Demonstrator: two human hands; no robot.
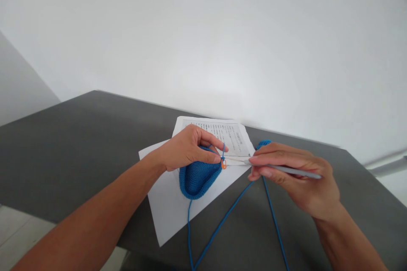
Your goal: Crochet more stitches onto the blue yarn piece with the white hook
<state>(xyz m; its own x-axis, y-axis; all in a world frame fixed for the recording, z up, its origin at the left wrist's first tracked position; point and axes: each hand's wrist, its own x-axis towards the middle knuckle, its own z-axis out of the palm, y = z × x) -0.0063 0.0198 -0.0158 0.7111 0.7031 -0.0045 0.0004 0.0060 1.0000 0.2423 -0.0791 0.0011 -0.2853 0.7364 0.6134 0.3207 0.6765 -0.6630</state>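
Observation:
My left hand (194, 147) pinches the upper edge of a blue crocheted piece (197, 178), which is cupped like a small bowl. Blue yarn (223, 148) runs over the left forefinger. An orange stitch marker (224, 164) hangs from the piece's right edge, close to the left thumb. In my right hand (291, 173) is a crochet hook (292, 171) with a grey handle, held like a pen. Its thin shaft points left and reaches the work beside the marker. Whether the tip sits inside a stitch is too small to tell.
Under the hands lie a printed sheet (238, 135) and a blank white sheet (165, 216) on the dark grey table (95, 144). A blue yarn ball (263, 144) is partly hidden behind my right hand. Strands of yarn (219, 226) trail toward the near edge. A white wall rises behind.

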